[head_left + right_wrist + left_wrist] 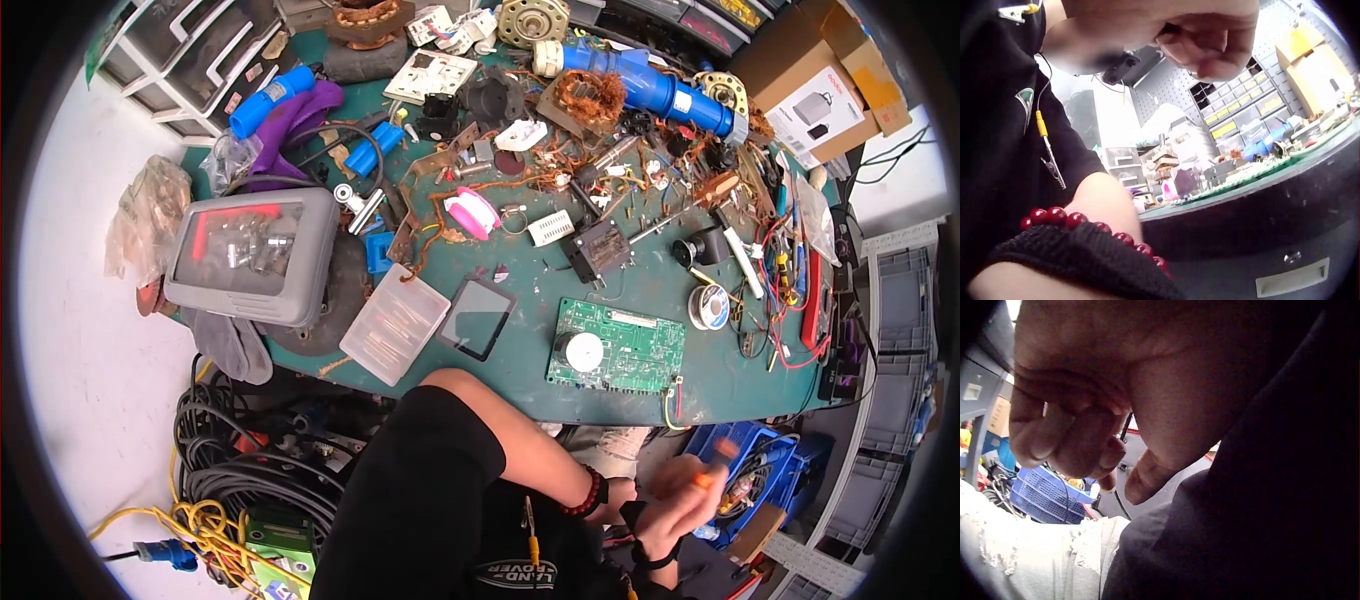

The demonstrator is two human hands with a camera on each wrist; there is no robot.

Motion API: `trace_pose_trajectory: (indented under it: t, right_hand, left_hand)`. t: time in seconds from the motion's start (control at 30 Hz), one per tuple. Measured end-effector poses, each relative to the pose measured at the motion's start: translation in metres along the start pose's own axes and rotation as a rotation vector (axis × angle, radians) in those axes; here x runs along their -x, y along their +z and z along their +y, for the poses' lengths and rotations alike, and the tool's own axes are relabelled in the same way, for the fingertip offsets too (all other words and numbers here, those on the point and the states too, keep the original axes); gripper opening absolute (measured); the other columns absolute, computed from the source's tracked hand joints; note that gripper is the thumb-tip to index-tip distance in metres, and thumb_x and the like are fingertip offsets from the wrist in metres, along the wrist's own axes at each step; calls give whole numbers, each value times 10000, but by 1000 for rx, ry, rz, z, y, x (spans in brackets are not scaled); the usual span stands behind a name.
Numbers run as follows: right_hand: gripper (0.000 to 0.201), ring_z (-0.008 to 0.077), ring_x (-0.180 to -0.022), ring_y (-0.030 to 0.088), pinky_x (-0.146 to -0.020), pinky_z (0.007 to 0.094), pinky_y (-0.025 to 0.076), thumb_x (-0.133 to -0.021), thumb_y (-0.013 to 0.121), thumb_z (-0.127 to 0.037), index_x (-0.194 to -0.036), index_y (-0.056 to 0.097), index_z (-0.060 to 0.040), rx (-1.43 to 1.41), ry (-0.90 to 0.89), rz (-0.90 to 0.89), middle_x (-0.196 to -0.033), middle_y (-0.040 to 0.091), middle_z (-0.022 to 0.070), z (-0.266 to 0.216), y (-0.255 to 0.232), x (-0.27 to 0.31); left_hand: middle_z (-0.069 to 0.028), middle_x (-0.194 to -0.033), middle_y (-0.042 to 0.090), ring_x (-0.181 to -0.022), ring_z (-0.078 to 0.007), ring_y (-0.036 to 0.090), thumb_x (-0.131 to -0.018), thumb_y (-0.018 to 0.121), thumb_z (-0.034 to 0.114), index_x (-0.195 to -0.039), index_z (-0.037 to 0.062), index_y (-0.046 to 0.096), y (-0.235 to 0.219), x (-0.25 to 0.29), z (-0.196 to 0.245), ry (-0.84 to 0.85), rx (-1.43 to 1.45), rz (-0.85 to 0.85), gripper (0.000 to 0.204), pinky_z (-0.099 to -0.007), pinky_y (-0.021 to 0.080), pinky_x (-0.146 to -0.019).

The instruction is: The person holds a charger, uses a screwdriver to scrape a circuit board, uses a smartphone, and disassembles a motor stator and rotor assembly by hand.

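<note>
At the lower right of the head view, below the bench edge, my right hand grips a blurred orange-and-brown object whose kind I cannot tell. That hand's curled fingers show at the top of the right wrist view, the object hidden there. Close beside it my left hand is partly covered, a red bead bracelet on its wrist. In the left wrist view its fingers bend loosely, a gap between them and the thumb, nothing held. An alligator clip with a yellow sleeve hangs before the black shirt.
A green circuit board lies near the bench's front edge, a solder spool to its right. Two flat plastic cases and a grey toolbox stand left. Below are a blue basket and coiled cables.
</note>
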State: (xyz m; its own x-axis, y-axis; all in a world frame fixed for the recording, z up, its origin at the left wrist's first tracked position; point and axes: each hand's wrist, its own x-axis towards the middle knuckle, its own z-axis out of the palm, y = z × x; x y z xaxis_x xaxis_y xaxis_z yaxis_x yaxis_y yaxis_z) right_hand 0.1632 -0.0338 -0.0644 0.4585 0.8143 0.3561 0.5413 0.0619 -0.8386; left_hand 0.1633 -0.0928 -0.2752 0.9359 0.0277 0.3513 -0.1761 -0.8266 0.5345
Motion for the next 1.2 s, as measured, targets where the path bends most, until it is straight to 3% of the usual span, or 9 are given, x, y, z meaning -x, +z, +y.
trace_pose_trajectory:
  t: [0.1, 0.17, 0.4, 0.53, 0.63, 0.77, 0.83, 1.03, 1.2]
  right_hand:
    - [256, 123, -465, 354, -438, 257, 278, -1033, 401, -246, -923, 445, -19, 1014, -716, -116, -595, 435, 33, 23, -10, -6]
    - [209, 119, -511, 420, -461, 267, 319, -1025, 417, -189, -925, 492, -21, 376, 313, -439, -638, 494, 33, 0, -12, -13]
    - [466, 199, -425, 414, -432, 285, 292, -978, 475, -443, -741, 497, -43, -347, -21, 10, -502, 443, 46, 30, -32, 1]
    - [294, 118, -549, 371, -495, 309, 307, -1022, 450, -272, -937, 537, -5, 402, 455, -421, -615, 423, 4, -2, -10, -20]
    - [352, 84, -488, 314, -473, 259, 251, -1030, 425, -323, -781, 431, -74, -17, 219, 49, -586, 343, -20, -27, -7, -21]
    - [315, 145, -461, 355, -459, 298, 275, -989, 495, -326, -864, 516, -38, 866, -644, -289, -561, 394, 51, 15, -4, -4]
    - [283, 148, -448, 377, -432, 299, 278, -963, 525, -306, -921, 541, -27, 252, 356, -575, -578, 425, 49, -22, 16, -29]
    - [318, 101, -426, 317, -411, 254, 212, -957, 546, -367, -857, 403, -101, -402, -61, 214, -547, 384, 11, -3, -9, -5]
    - [74, 270, -494, 473, -484, 343, 351, -923, 554, -74, -918, 557, -1, 637, 58, -316, -632, 532, 95, -4, -11, -5]
  left_hand:
    - [-129, -780, 700, -736, -308, 677, -732, 619, 197, -711, 53, 671, 109, 1, 12, -170, 689, 311, 154, -406, 528, -647]
    - [-108, -747, 692, -726, -290, 679, -703, 646, 184, -697, 60, 676, 14, 5, 11, -46, 466, 83, 128, -401, 521, -630]
    - [-100, -706, 695, -706, -269, 687, -661, 691, 163, -674, 85, 701, -119, 2, 4, 225, -6, -492, 79, -378, 501, -578]
    - [-124, -640, 630, -612, -334, 640, -735, 650, 129, -699, 67, 640, 119, 11, 20, 8, 333, 282, 72, -431, 515, -619]
    - [-141, -715, 648, -565, -282, 623, -780, 662, 152, -704, 71, 622, -87, 5, 10, 221, 50, -443, 119, -409, 491, -543]
    - [-48, -909, 715, -898, -225, 683, -765, 683, 276, -941, 108, 711, -50, 19, 6, -237, 1153, 44, 245, -360, 515, -720]
    - [-53, -898, 713, -887, -223, 684, -767, 673, 264, -928, 96, 705, 10, 13, 8, -108, 774, 15, 235, -359, 512, -710]
    - [-112, -875, 660, -880, -262, 665, -821, 627, 169, -1087, 40, 614, -89, 0, 9, 128, 119, -578, 296, -353, 481, -747]
    - [-82, -851, 715, -827, -239, 695, -829, 593, 236, -853, 105, 723, -25, 6, 15, -246, 732, 198, 186, -378, 503, -656]
